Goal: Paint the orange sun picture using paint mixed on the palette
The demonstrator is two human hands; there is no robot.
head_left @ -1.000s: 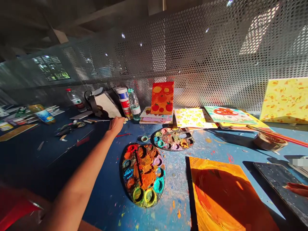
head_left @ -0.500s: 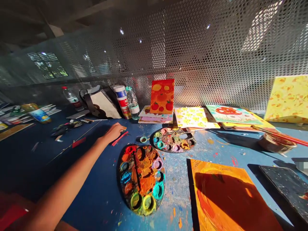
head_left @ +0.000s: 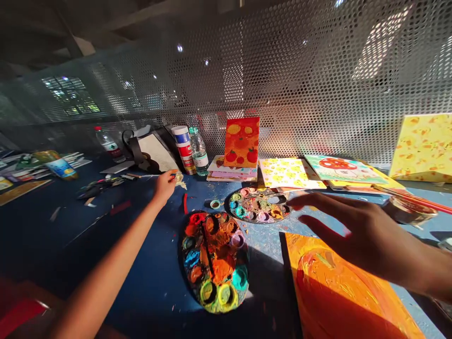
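At a long stretch across the counter (head_left: 151, 285), the left hand (head_left: 165, 186) has its grip pinched on a crumpled pale scrap (head_left: 180, 180), far left; the right hand (head_left: 360, 233) hangs, thumb and fingers apart, above the orange painting (head_left: 339, 294). Between them lie the near palette (head_left: 209, 252) and far palette (head_left: 260, 204), with stacked tubs (head_left: 185, 150) standing just beyond the scrap.

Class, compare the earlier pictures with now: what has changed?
The right hand, open, has come in from the right. The left hand shifted slightly left; a pale scrap shows beside it. The red strip turned to point away. The larger palette and green-capped bottle stayed put.
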